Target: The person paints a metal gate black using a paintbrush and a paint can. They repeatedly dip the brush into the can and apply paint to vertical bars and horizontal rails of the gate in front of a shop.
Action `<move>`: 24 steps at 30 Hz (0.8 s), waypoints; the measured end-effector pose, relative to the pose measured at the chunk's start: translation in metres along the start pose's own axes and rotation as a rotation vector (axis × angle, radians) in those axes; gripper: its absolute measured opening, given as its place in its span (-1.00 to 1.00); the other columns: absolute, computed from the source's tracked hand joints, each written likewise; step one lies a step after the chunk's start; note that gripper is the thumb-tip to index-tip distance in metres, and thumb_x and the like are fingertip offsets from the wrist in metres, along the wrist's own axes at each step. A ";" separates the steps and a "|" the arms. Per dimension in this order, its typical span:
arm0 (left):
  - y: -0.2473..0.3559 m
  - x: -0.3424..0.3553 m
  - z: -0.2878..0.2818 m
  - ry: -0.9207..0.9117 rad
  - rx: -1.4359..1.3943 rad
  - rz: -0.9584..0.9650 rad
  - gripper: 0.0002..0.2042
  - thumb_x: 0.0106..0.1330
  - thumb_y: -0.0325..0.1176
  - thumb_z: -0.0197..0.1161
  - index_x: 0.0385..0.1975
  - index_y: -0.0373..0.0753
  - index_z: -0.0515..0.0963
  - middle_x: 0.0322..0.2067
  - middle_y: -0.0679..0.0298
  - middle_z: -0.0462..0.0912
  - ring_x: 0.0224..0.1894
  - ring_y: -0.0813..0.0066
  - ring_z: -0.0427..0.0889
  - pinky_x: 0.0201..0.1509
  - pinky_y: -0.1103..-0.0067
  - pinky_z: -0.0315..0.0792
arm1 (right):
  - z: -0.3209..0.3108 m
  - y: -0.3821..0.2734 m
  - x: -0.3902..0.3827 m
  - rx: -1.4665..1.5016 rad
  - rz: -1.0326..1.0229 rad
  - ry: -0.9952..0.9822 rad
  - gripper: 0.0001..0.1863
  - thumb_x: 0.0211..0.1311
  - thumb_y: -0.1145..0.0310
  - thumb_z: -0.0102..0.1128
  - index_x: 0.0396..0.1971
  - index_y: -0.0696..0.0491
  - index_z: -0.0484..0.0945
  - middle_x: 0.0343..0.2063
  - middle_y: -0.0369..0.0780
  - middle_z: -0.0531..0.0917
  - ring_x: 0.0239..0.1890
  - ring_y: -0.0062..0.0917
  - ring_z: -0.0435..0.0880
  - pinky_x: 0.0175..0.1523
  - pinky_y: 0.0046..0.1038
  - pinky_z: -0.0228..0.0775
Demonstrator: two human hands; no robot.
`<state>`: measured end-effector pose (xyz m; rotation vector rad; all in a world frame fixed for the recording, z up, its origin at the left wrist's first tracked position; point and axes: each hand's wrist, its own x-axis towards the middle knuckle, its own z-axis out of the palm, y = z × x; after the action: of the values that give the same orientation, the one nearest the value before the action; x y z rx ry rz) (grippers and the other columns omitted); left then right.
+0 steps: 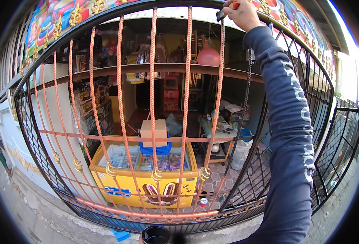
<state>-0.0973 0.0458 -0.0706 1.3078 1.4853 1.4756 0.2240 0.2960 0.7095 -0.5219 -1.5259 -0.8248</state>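
**A:** Where are the person's hands?

**B:** The right hand [241, 15] is raised to the top of the view, at the upper end of a tall metal gate of twisted vertical bars [186, 93]. Its fingers are curled closed around a small paintbrush with an orange-red handle [227, 9]. The brush's dark head touches the top of one bar, right where the salmon-orange paint gives way to black. The arm wears a dark navy long sleeve with white lettering [293, 134], rising from the lower right.

**A:** And the left hand?

**B:** Only a sliver of the left hand [141, 240] shows at the bottom edge, beside a round black container [156, 235]. It seems to be holding the container, but how the fingers are set cannot be told.

**A:** How does the gate look?

**B:** The bars on the left and in the middle are salmon-orange with small gold ornaments. Those to the right of the brush are black.

**A:** What lies behind it?

**B:** A shop interior. A yellow chest freezer with sliding glass lids [145, 179] stands just behind the bars. A brown cardboard box [153, 131] rests on a blue crate on top of it. A pink balloon [208, 57] hangs near the top, and a cluttered small table [220, 132] stands right of the freezer.
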 end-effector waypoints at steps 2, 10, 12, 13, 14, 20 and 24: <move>0.004 0.000 0.001 -0.001 0.002 0.002 0.08 -0.33 -0.21 0.74 0.32 -0.21 0.26 0.16 0.18 0.59 0.21 0.29 0.59 0.37 0.34 0.47 | -0.002 -0.005 0.003 -0.142 -0.057 -0.096 -0.81 -0.02 0.37 0.44 -0.44 0.18 0.75 -0.56 -0.03 0.70 -0.47 -0.21 0.72 -0.27 -0.23 0.55; 0.020 -0.006 0.004 -0.005 -0.083 -0.077 0.11 -0.34 -0.21 0.79 0.33 -0.20 0.24 0.14 0.18 0.61 0.17 0.30 0.63 0.30 0.33 0.54 | 0.009 -0.017 -0.002 -0.318 -0.119 -0.135 -0.81 -0.01 0.34 0.34 -0.45 0.14 0.77 -0.50 0.01 0.73 -0.35 -0.10 0.77 -0.15 -0.17 0.62; 0.015 -0.006 0.003 0.014 -0.034 -0.026 0.11 -0.32 -0.20 0.79 0.33 -0.20 0.23 0.13 0.17 0.62 0.17 0.30 0.63 0.30 0.33 0.54 | 0.011 -0.019 -0.001 -0.310 -0.142 -0.069 -0.82 -0.01 0.34 0.35 -0.45 0.13 0.77 -0.48 0.01 0.74 -0.35 -0.10 0.77 -0.14 -0.18 0.63; 0.011 -0.006 0.002 0.028 0.012 0.047 0.10 -0.31 -0.20 0.79 0.34 -0.20 0.23 0.13 0.17 0.62 0.17 0.30 0.63 0.29 0.33 0.54 | 0.009 -0.020 -0.001 -0.228 -0.191 -0.108 -0.82 -0.01 0.34 0.35 -0.46 0.12 0.78 -0.48 0.01 0.75 -0.36 -0.10 0.77 -0.14 -0.18 0.63; 0.008 -0.005 0.003 0.045 0.059 0.120 0.10 -0.30 -0.20 0.79 0.34 -0.19 0.23 0.13 0.17 0.62 0.17 0.30 0.63 0.29 0.33 0.55 | 0.008 -0.021 0.000 -0.261 -0.162 -0.119 -0.82 -0.01 0.34 0.35 -0.45 0.12 0.78 -0.48 0.01 0.75 -0.36 -0.11 0.77 -0.14 -0.18 0.63; 0.008 -0.010 0.000 0.020 -0.072 -0.006 0.08 -0.30 -0.17 0.76 0.34 -0.19 0.24 0.15 0.18 0.62 0.20 0.29 0.61 0.35 0.34 0.49 | -0.006 -0.021 -0.002 -0.186 -0.041 -0.141 -0.82 -0.04 0.36 0.35 -0.44 0.11 0.79 -0.48 -0.01 0.75 -0.38 -0.15 0.78 -0.16 -0.20 0.63; 0.011 -0.012 0.003 0.009 -0.103 -0.032 0.07 -0.29 -0.14 0.74 0.33 -0.18 0.25 0.16 0.19 0.62 0.23 0.28 0.60 0.39 0.33 0.45 | -0.004 -0.018 -0.003 -0.326 -0.166 -0.110 -0.81 -0.04 0.34 0.36 -0.44 0.13 0.77 -0.50 0.01 0.73 -0.38 -0.10 0.76 -0.18 -0.18 0.62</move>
<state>-0.0891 0.0339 -0.0622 1.2126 1.4107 1.5186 0.2132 0.2820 0.7031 -0.6940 -1.5575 -1.2019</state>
